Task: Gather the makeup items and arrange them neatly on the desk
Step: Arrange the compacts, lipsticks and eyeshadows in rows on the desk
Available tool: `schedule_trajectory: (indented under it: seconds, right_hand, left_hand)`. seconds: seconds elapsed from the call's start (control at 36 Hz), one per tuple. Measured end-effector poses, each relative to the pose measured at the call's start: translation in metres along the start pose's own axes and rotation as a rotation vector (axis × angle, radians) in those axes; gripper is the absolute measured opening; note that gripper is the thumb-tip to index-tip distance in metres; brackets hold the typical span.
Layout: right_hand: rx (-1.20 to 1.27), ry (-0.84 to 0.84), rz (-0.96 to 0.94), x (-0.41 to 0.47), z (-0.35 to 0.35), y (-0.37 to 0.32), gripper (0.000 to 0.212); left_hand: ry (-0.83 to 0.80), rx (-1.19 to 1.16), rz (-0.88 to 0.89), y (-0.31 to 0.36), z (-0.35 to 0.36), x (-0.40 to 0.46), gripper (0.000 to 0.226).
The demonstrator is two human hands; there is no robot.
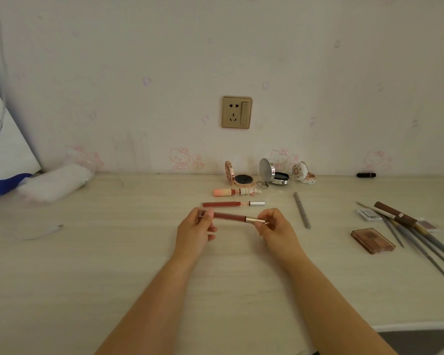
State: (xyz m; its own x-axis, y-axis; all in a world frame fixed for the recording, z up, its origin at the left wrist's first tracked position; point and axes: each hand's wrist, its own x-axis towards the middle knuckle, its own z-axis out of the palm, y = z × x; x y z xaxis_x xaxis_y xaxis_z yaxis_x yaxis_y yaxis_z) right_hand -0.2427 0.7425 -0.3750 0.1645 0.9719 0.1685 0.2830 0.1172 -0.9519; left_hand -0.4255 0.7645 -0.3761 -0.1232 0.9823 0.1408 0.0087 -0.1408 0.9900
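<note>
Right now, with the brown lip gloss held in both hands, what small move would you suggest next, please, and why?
Probably lower the brown lip gloss flat onto the desk, just nearer than the red lip gloss and parallel to it. Left hand and right hand already hold it level above that spot, extending the row.

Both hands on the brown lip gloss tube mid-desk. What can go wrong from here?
1. The lip gloss tube is pinched only at its ends by the left hand and right hand; it may slip.
2. The red lip gloss just behind lies uncapped; setting this one down could nudge it.
3. Brushes at right overhang the desk edge.
</note>
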Motion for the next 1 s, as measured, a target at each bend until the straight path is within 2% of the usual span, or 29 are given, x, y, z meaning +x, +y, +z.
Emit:
schedule_trajectory:
  seconds: [0.14,0.22,0.36,0.44,0.56,0.64,0.72,0.78,0.86,1.0]
  right_hand:
    - [-0.018,0.008,-0.026,-0.001,0.004,-0.001,0.006]
    - [-0.057,0.015,-0.058,-0.001,0.005,0.001,0.026]
    - [-0.047,0.020,-0.054,0.002,0.002,0.003,0.019]
    - [-0.036,-0.039,-0.046,0.006,0.001,0.001,0.014]
    - [-0.250,-0.133,-0.091,0.013,-0.003,-0.001,0.023]
    - [-0.403,-0.187,-0.125,0.019,-0.011,0.001,0.015]
    - [-0.528,-0.177,-0.165,0.026,-0.019,0.005,0.008]
    - [-0.603,-0.148,-0.204,0.030,-0.021,0.008,0.014]
    - [-0.700,-0.128,-0.285,0.037,-0.018,0.011,0.021]
    - [-0.798,-0.064,-0.342,0.053,-0.013,0.017,0.021]
  left_hand:
    - [-0.003,-0.015,-0.002,0.001,-0.001,-0.001,0.021]
    - [-0.001,-0.016,-0.004,0.002,-0.001,-0.001,0.021]
    - [-0.007,0.008,0.013,0.002,0.001,-0.002,0.020]
    - [-0.030,0.003,0.018,0.001,0.001,-0.002,0.019]
    - [-0.065,0.055,0.014,0.000,0.000,0.003,0.017]
    - [-0.132,0.087,-0.018,0.000,-0.006,0.012,0.014]
    - [-0.226,0.171,0.000,-0.002,-0.012,0.023,0.006]
    - [-0.272,0.252,0.046,-0.004,-0.015,0.029,0.006]
    - [-0.233,0.439,0.149,-0.008,-0.018,0.038,0.007]
    - [-0.186,0.492,0.224,-0.012,-0.017,0.049,0.011]
